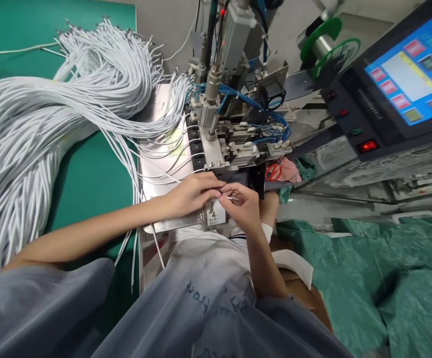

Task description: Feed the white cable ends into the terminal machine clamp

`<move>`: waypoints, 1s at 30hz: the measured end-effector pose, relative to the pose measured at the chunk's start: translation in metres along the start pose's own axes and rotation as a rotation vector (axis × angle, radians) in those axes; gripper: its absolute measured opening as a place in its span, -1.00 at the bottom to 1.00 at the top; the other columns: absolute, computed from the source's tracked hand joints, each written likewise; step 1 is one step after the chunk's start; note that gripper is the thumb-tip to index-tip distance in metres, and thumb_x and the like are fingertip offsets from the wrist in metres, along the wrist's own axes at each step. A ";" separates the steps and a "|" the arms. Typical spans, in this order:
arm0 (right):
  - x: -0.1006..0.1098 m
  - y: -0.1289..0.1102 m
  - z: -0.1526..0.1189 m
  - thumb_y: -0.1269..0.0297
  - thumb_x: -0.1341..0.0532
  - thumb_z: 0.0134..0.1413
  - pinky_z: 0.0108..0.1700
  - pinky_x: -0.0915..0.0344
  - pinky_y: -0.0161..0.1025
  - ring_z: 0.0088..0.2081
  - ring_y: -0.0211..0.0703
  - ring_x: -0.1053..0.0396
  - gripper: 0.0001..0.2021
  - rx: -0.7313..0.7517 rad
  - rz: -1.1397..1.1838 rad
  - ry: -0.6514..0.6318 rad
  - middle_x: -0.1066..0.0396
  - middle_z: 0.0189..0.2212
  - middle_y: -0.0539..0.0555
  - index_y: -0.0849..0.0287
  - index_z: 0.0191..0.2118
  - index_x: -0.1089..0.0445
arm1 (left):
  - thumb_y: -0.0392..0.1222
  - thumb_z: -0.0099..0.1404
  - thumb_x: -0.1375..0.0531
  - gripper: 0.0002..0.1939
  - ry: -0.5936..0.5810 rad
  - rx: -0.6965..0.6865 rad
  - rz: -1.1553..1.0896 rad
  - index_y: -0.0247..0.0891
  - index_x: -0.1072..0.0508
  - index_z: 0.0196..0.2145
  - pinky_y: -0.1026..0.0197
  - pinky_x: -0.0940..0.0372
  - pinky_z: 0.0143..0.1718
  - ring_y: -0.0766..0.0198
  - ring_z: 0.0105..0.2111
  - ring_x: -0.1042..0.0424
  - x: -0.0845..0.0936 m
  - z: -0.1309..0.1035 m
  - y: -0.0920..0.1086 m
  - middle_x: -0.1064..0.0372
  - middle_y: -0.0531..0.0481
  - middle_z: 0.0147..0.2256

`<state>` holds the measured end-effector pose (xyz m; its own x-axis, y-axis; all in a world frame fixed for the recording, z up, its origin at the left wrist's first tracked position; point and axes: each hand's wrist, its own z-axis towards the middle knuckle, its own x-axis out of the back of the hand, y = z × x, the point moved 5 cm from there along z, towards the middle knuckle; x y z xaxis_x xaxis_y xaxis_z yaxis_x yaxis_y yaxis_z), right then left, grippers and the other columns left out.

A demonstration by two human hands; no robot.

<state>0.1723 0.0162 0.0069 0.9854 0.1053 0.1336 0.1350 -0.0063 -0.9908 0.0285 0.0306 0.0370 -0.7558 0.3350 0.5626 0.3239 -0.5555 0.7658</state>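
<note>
My left hand (197, 193) reaches in from the left over the machine's metal plate, its thumb and fingertips pinched together. Facing it, my right hand (242, 203) is closed with curled fingers. The fingertips of both hands meet around a short visible piece of white cable (232, 198); the rest of it is hidden by the fingers. Just below the hands is a white warning label (216, 215) on a metal block. Behind them stands the bench machine (212, 134), with several white cables lying in its black slots (197, 148).
A large heap of white cables (100, 99) covers much of the green mat (89, 184) at left. A lit control screen (409, 74) hangs at upper right, near a green spool (322, 44). Red-handled scissors (273, 172) lie beside the machine. Green sheeting (350, 263) spreads at right.
</note>
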 end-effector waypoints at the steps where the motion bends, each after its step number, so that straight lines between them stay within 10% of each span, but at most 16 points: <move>1: 0.000 0.001 0.001 0.27 -0.31 -0.15 -0.41 -0.31 -0.29 -0.49 -0.27 -0.32 -0.86 -0.021 0.051 0.025 -0.39 -0.53 -0.01 0.17 -0.40 -0.40 | -0.24 0.34 -0.07 -0.77 0.030 -0.013 -0.009 -0.34 -0.46 -0.14 0.23 -0.32 -0.28 0.31 -0.32 -0.39 0.002 0.001 0.000 -0.40 -0.10 -0.31; 8: -0.007 0.006 0.000 0.20 -0.28 -0.08 -0.45 -0.29 -0.27 -0.55 -0.29 -0.29 -0.85 -0.004 0.279 0.125 -0.39 -0.54 0.00 0.15 -0.38 -0.45 | -0.34 0.32 -0.05 -0.81 0.082 -0.080 0.001 -0.37 -0.47 -0.26 0.26 -0.32 -0.29 0.33 -0.32 -0.38 0.005 0.001 0.004 -0.37 -0.10 -0.33; 20: 0.006 -0.015 0.007 0.30 -0.25 -0.02 -0.51 -0.06 -0.30 -0.58 -0.32 -0.12 -0.88 0.184 -0.159 0.007 -0.26 -0.62 -0.03 0.17 -0.46 -0.52 | -0.38 0.28 -0.04 -0.77 -0.008 -0.072 0.075 -0.35 -0.52 -0.32 0.30 -0.26 -0.39 0.36 -0.42 -0.33 0.002 0.001 0.004 -0.35 -0.05 -0.43; 26: -0.008 -0.004 0.002 0.26 -0.21 0.01 -0.48 -0.12 -0.31 -0.53 -0.29 -0.20 -0.81 0.166 0.014 0.146 -0.31 -0.59 0.00 0.20 -0.53 -0.47 | -0.31 0.25 -0.15 -0.85 0.115 -0.033 0.027 -0.33 -0.51 -0.40 0.36 -0.21 -0.47 0.42 -0.52 -0.29 0.001 -0.002 0.001 -0.31 0.04 -0.53; 30: -0.005 -0.014 0.000 0.31 -0.18 0.04 -0.52 -0.01 -0.32 -0.60 -0.37 0.00 -0.79 0.301 -0.287 0.200 -0.07 -0.68 -0.09 0.22 -0.56 -0.42 | -0.36 0.28 -0.04 -0.78 0.034 -0.158 0.312 -0.37 -0.49 -0.39 0.34 -0.15 -0.53 0.39 -0.53 -0.25 -0.002 -0.003 0.001 -0.28 -0.01 -0.50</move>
<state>0.1658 0.0156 0.0204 0.9174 -0.1330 0.3752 0.3980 0.2870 -0.8713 0.0282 0.0272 0.0354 -0.6537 0.1069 0.7492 0.4519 -0.7390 0.4997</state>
